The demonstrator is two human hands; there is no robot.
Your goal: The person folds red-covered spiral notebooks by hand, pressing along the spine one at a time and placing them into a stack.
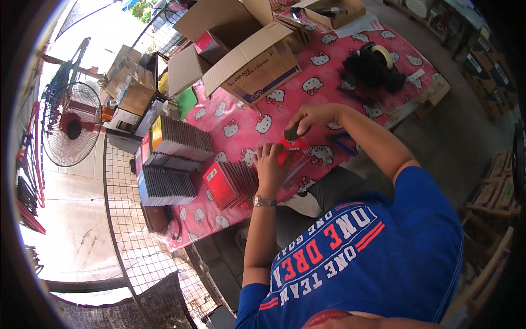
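Observation:
My right hand [316,116] reaches over the pink table and pinches a small dark, rounded piece [293,133]. Just below it lies a shiny red item [296,145], partly covered by my hands; it looks like a booklet or notebook, but I cannot tell which. My left hand [268,163], with a watch at the wrist, rests beside and partly over this red item, its fingers spread. Left of that hand stands a fanned stack of red spiral-bound notebooks [223,183]. A clear plastic strip [298,164] and a blue-edged item [344,143] lie to the right.
Taller rows of notebooks [181,140] fill the table's left side. An open cardboard box [257,71] stands at the back, with a shallower box [334,12] behind. Black bristly material and a tape roll [382,56] lie far right. A fan [71,129] stands left, beyond the pink tablecloth [233,145].

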